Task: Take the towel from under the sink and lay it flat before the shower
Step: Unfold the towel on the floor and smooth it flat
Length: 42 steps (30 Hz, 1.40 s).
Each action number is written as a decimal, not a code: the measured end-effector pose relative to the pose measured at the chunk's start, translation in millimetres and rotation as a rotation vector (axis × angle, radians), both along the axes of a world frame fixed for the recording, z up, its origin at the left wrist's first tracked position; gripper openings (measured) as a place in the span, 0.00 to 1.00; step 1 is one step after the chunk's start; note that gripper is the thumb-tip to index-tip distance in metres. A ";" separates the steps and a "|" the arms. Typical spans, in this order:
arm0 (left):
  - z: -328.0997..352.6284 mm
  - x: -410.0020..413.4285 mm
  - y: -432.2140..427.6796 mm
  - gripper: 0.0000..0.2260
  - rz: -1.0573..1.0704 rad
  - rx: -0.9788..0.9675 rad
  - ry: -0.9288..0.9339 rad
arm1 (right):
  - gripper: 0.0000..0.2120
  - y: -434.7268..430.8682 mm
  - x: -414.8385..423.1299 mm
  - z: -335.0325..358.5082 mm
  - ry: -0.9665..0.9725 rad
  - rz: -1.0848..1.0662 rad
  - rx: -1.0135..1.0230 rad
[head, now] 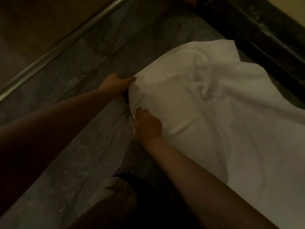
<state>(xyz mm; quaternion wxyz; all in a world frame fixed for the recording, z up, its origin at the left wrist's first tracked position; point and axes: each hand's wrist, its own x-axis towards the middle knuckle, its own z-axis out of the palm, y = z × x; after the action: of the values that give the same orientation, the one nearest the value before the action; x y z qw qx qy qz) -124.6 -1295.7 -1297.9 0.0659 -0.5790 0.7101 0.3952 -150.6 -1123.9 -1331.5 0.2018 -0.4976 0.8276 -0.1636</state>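
Here, in dim light, a person crouches over a white towel [214,121] spread across a gray marbled floor [92,66], the cloth filling the right half of the frame from the upper centre down to the lower right corner. The left hand [115,85], at centre left, is closed on the towel's near corner, thumb on top of the fabric and the other fingers [123,95] tucked beneath, lifting that edge off the floor. The right hand [146,124], just below it near the middle of the frame, pinches the same edge, its fingers curled around the hem. The towel is not flat: a knot of wrinkles bunches near its centre, and its far corner folds up beside a dark ledge [264,38] that runs diagonally across the upper right. A metal rail [54,50] crosses the upper left on the same slant, well apart from the cloth. Both bare forearms reach in from the bottom and left edges, and a knee [115,195] in light fabric shows at bottom centre.
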 end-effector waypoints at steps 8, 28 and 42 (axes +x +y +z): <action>4.9 0.7 -9.4 0.16 -0.291 -0.126 -0.276 | 0.13 -9.2 10.8 8.2 -0.267 0.121 -0.042; -17.6 -217.3 18.5 0.26 -0.475 -0.252 0.006 | 0.13 53.8 -193.1 10.4 -0.060 -0.440 -0.175; -25.2 -309.8 -14.6 0.18 -0.416 -0.435 0.113 | 0.32 81.5 -227.5 -11.4 0.067 -0.588 0.129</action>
<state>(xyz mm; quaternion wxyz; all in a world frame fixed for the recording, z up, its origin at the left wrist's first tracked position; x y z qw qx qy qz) -434.4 -1310.2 -1323.1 -0.0196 -0.3988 0.8839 0.2436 -378.1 -1042.4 -1342.9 0.1495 -0.2278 0.9510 -0.1459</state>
